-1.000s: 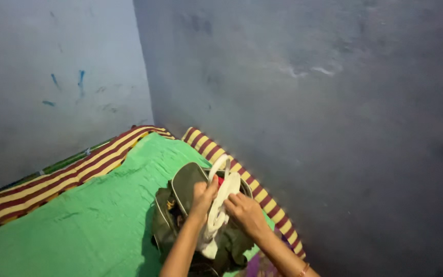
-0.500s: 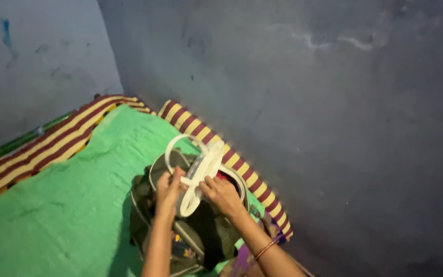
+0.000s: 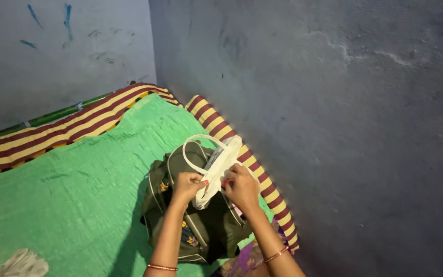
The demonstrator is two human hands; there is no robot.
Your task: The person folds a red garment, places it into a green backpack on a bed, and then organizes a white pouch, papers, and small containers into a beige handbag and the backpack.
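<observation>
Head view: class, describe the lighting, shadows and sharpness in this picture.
Head view: dim, bluish light; the right wall falls into deep shade; the green sheet is brightest; the dark backpack casts a shadow to its left; the left hand, right hand and white bag look soft; no glare.

Dim, bluish light — the green bedsheet [image 3: 78,179] is the brightest area, evenly lit from above it. The wall [image 3: 334,128] to the right of the sheet falls into deep shadow toward the lower corner. Soft focus and slight blur throughout — no glare.
</observation>
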